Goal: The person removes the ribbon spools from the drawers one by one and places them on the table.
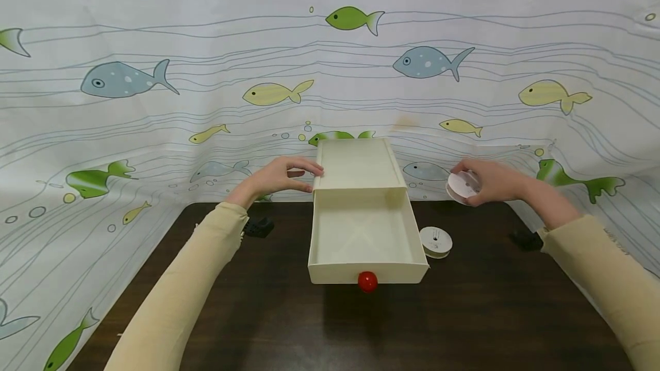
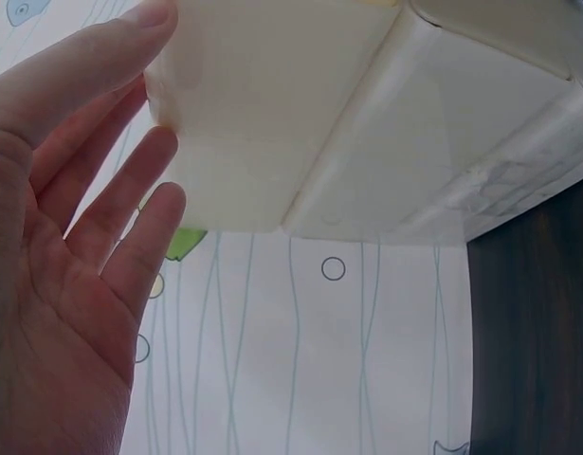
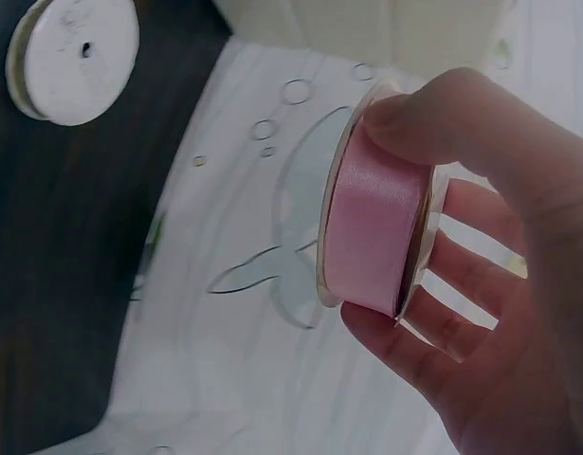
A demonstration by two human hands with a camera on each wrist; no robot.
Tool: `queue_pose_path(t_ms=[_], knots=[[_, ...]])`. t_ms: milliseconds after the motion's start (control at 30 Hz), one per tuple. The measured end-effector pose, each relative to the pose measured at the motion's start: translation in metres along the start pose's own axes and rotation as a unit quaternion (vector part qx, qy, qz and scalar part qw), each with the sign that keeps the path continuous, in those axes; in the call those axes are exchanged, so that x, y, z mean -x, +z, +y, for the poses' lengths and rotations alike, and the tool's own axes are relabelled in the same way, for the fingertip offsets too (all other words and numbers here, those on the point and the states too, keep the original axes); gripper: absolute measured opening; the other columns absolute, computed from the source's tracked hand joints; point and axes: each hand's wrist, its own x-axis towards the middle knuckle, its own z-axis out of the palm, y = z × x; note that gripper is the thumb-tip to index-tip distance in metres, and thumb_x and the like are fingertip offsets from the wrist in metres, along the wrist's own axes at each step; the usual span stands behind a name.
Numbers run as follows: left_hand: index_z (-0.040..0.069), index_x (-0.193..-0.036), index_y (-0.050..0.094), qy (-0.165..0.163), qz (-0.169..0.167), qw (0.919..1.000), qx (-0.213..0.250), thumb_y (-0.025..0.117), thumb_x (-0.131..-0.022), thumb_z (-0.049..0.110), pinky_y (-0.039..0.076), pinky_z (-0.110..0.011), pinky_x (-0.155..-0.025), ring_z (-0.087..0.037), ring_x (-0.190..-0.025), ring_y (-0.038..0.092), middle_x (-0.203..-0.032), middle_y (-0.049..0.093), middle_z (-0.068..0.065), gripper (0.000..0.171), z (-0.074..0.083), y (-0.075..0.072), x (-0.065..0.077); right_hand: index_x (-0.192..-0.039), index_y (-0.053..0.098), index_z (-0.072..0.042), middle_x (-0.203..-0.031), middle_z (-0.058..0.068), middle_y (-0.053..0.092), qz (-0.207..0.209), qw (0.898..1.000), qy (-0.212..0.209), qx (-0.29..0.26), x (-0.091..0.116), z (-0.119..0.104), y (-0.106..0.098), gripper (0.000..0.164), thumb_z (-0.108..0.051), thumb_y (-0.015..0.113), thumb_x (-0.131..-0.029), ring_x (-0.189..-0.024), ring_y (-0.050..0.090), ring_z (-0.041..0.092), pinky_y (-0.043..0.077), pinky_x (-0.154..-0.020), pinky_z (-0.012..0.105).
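A cream box with a pulled-out drawer stands in the middle of the head view. The drawer has a round red knob on its front, and its inside shows bare. My left hand rests its fingertips against the box's left side near the top; the fingers are extended in the left wrist view. To the right of the box, my right hand holds a spool of pink ribbon between thumb and fingers, raised above the table. A second white spool lies beside the drawer's right side.
Underneath is a dark wooden table. A white cloth printed with fish hangs behind and along both sides. Small black objects lie near the left forearm and the right forearm.
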Motion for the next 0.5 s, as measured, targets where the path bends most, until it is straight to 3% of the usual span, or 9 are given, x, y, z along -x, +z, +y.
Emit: queue_pose_path(t_ms=[333,500], knots=[[0.016,-0.124,0.07,0.003,-0.002,0.9999,0.011,0.077,-0.087,0.018,0.034,-0.045,-0.121,-0.021,-0.144,0.041,-0.142,0.059,-0.004,0.038,0.0,-0.001,-0.001,-0.127,0.055,-0.002,-0.122,0.018,0.061,0.006,1.0,0.012,-0.013,0.007,0.026,0.04,0.067,-0.028,0.085,-0.073,-0.092,0.055,0.023,0.046,-0.073,0.032],[0.016,-0.124,0.07,0.003,-0.002,0.9999,0.015,0.077,-0.086,0.018,0.035,-0.043,-0.121,-0.02,-0.143,0.042,-0.142,0.059,-0.003,0.038,0.0,0.0,0.0,-0.127,0.056,0.002,-0.122,0.019,0.063,0.03,0.999,0.008,-0.007,0.014,0.037,0.059,0.069,-0.026,0.086,-0.071,-0.092,0.056,0.023,0.045,-0.071,0.03]])
